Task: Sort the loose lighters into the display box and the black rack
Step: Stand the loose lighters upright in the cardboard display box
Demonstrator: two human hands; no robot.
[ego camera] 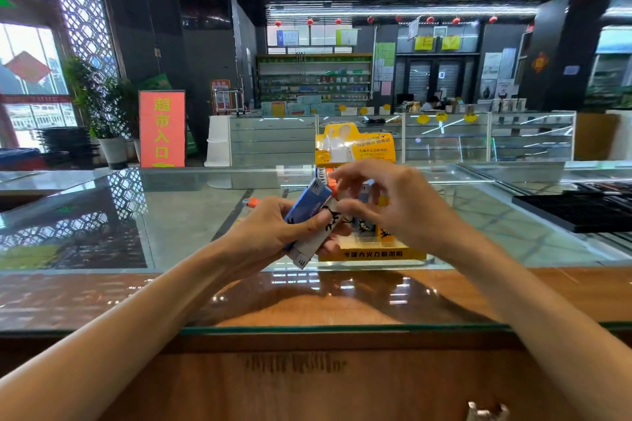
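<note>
My left hand (273,229) grips a bundle of lighters (309,215) (blue one on top) above the glass worktop (171,215). My right hand (386,202) hovers over the yellow display box (372,254), fingers curled, pinching something too blurred to tell. The black rack (578,210) lies far right.

Blue and white lighters (309,215), yellow display box (372,253), black rack (578,212), orange lighter (251,202)
</note>
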